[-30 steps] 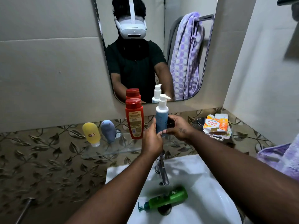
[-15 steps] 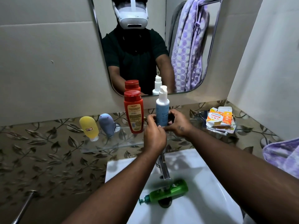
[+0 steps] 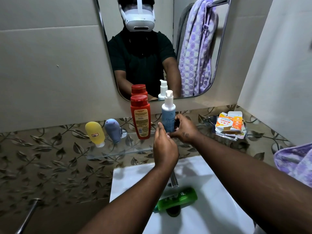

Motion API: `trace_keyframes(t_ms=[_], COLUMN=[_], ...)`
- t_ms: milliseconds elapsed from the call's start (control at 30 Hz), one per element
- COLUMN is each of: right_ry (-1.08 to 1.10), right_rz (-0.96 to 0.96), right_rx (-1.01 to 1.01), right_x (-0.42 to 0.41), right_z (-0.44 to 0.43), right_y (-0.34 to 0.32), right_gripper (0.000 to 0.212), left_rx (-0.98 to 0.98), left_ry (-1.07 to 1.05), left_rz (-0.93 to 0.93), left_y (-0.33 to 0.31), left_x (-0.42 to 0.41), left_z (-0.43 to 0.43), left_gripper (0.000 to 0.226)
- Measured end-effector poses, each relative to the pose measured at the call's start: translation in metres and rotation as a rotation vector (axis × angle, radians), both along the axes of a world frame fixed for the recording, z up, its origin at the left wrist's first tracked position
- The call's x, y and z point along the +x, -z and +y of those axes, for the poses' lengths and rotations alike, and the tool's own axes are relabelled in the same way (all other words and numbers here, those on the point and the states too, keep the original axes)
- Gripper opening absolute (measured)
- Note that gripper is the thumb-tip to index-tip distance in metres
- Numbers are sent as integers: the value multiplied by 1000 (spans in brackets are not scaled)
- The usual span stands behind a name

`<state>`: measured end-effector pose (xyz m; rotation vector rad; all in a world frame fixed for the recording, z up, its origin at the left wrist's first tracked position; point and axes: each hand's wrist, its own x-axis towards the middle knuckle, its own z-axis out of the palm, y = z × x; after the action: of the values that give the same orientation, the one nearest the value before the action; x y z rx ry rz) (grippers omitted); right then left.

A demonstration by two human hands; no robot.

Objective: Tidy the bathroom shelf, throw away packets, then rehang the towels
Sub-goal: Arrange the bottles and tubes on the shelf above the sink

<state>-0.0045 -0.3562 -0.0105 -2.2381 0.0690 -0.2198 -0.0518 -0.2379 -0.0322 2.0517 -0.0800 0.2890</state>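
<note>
A blue pump bottle (image 3: 168, 115) with a white pump stands upright on the glass shelf (image 3: 118, 149), right of a red bottle (image 3: 140, 119). My right hand (image 3: 184, 130) curls its fingers round the blue bottle's lower right side. My left hand (image 3: 164, 147) reaches up with straight fingers that touch the bottle's lower left side. Crumpled orange and white packets (image 3: 229, 125) lie at the shelf's right end. A purple towel (image 3: 297, 162) shows at the right edge.
A yellow tube (image 3: 94, 133) and a grey-blue tube (image 3: 112, 130) stand cap-down at the shelf's left. A green pump bottle (image 3: 179, 199) lies in the white sink (image 3: 211, 208) by the tap (image 3: 173, 180). The mirror (image 3: 197, 53) reflects a hung purple towel.
The blue bottle's pump nozzle has turned from pointing right to facing me. Both hands have stayed at the bottle's base. The camera has tilted down slightly.
</note>
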Motion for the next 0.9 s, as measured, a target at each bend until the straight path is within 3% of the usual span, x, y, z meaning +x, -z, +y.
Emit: trace_keyframes(t_ms=[167,267,400,500,633,700,800,900], right_ry=[13,19,11,5,-27,28,285,339], right_rz=[-2,21,37,39,44,-66,-347,-447], right_rx=[-33,10,54,55,78,37,-57,-169], right_x=[-3,-2,-2,-3,-15,-31,-66,-104], right_z=[5,7,10,13,7,4,5,6], right_y=[-4,-3,-2,-2,1,8,27,51], right_gripper=[63,65,63,63,67,55,30,33], left_rx=[-27,-24,78,245,631,771,929,1049], left_ry=[-29,-26,48,106,197,258,346,405], left_rz=[-139,-259,-120,120,284,291,284,273], left_y=[8,30,93,142,180,193,213,236], left_x=[-35,-63,-88,-91,-81,-76,-68,-63], left_z=[9,23,51,75,92,93,87,81], left_gripper=[63,37,17,21,53,59,61,62])
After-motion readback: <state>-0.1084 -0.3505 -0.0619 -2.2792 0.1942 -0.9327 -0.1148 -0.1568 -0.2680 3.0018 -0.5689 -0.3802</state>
